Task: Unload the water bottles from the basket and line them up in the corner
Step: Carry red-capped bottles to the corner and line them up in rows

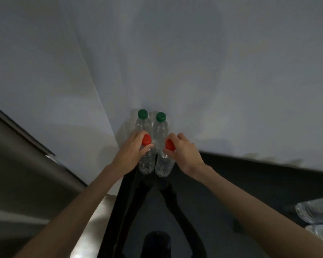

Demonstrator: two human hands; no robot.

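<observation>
Red-capped left bottle (146, 162) gripped by left hand (132, 149), right bottle (164, 164) by right hand (183, 149), necks hidden; blurred plastic (317, 215) cropped.

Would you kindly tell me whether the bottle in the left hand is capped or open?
Capped: a red cap sits on the bottle, whose neck the left hand grips.

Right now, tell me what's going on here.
A person's left hand grips one red-capped bottle near its cap. The right hand grips a second red-capped bottle the same way. Both bottles are upright, side by side. Two green-capped bottles already stand behind them against the white wall.
</observation>
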